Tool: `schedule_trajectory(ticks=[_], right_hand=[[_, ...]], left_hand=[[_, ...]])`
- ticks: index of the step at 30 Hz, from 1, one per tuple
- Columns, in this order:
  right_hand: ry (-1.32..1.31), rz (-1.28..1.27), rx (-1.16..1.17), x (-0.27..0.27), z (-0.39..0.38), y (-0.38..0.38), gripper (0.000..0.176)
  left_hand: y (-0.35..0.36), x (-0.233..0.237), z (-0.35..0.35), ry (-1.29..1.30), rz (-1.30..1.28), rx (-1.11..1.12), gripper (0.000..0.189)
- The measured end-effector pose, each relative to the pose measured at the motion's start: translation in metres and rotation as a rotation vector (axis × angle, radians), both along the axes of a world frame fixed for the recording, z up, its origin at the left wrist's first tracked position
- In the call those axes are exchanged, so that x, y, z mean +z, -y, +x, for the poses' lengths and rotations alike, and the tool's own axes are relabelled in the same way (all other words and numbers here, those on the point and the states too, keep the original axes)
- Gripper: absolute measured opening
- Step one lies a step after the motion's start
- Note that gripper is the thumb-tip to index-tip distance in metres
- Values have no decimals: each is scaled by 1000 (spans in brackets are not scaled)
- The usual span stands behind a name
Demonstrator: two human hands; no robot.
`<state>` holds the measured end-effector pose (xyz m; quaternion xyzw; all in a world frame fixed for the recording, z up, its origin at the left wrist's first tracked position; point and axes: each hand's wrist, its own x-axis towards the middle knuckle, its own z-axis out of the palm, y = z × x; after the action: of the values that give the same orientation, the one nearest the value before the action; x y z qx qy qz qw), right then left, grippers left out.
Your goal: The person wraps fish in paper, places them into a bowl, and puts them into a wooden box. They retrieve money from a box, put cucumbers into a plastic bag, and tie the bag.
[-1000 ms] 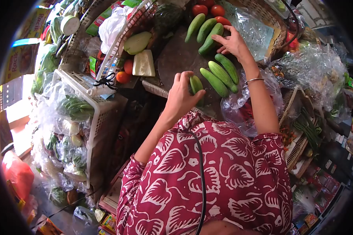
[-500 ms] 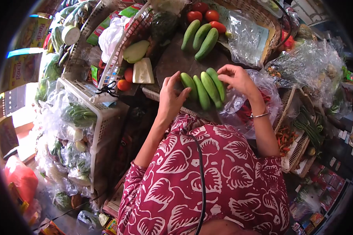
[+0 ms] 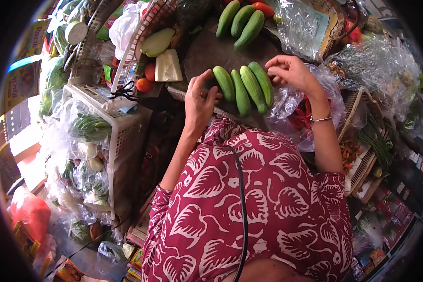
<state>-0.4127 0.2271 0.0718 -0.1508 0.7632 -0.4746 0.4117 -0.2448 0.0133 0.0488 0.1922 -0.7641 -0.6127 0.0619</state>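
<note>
Several green cucumbers (image 3: 251, 87) lie side by side in a row near the front edge of a dark round board (image 3: 207, 58). At the row's left end my left hand (image 3: 200, 99) is open, its fingers and thumb apart beside the leftmost cucumber. My right hand (image 3: 293, 75) hovers by the top of the rightmost cucumber, fingers bent but apart, with nothing in them. A second group of 3 larger cucumbers (image 3: 242, 22) rests farther back on the board.
A halved pale vegetable (image 3: 168, 66), a chayote (image 3: 158, 43) and tomatoes (image 3: 144, 85) sit left of the board. White plastic baskets (image 3: 113, 160) of bagged greens stand at left. A clear bag with red chillies (image 3: 301, 113) lies to the right, near a woven basket (image 3: 352, 110).
Both hands have drawn slightly outward from the row of cucumbers, which looks otherwise the same. The whole view has shifted, so the board and cucumbers appear higher.
</note>
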Motion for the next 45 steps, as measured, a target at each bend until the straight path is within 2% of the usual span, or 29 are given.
schedule_trajectory(ticks=[2,4,5,7,9,10,11,13,17,18,23,25,26,27,29,30,35,38,39,41,43,45], right_hand=[[-229,-61,-111,6,-11,5,19],[-565,-45,-136,8,-41,18,22],[-823,-99,-157,3,-59,27,27],[-920,64,-57,7,-92,51,35],[-1046,259,17,-15,-120,74,45],[-945,337,86,-16,-126,85,52],[-965,348,89,-18,-128,92,55],[-840,354,70,-12,-132,96,57],[-869,437,38,-1,-125,101,55],[-781,355,59,-3,-130,99,53],[-695,291,35,-9,-132,100,53],[-425,-75,-51,-7,-129,100,58],[-262,-174,-35,-5,-130,98,61],[-266,-172,-19,-3,-131,95,61],[-89,-481,15,-1,-131,88,56],[-66,-508,25,-1,-132,86,51],[-185,-309,31,-6,-133,88,43],[-599,-130,69,-16,-130,87,42],[-598,-128,68,-19,-129,82,42],[-628,118,46,-2,-104,75,51],[-591,170,44,-1,-84,75,64],[-370,142,-76,0,-73,73,71]], left_hand=[[0,0,0,-5,24,43,38],[1,-2,-1,-36,-19,70,35],[1,-3,0,-68,-64,95,33],[2,-2,-2,-93,-118,101,32],[4,1,-4,-111,-162,122,30],[5,0,-3,-104,-164,127,29],[7,-1,-2,-95,-165,132,28],[8,-4,-2,-112,-106,170,27],[13,-3,-9,-109,-14,170,24],[13,-1,-13,-105,6,159,23],[14,-11,-28,-133,-15,106,24],[15,-12,-29,-112,-65,87,24],[15,-11,-30,-117,-63,101,24],[15,-10,-29,-128,-52,121,23],[15,-10,-28,-138,-36,160,22],[15,-11,-28,-138,-15,162,23],[25,-11,-40,-103,-4,110,27],[33,-15,-53,-140,-87,63,32],[34,-17,-57,-139,-86,62,32],[34,-17,-63,-180,13,109,32],[36,-18,-68,-161,12,85,35],[39,-18,-75,-183,-2,69,41]])
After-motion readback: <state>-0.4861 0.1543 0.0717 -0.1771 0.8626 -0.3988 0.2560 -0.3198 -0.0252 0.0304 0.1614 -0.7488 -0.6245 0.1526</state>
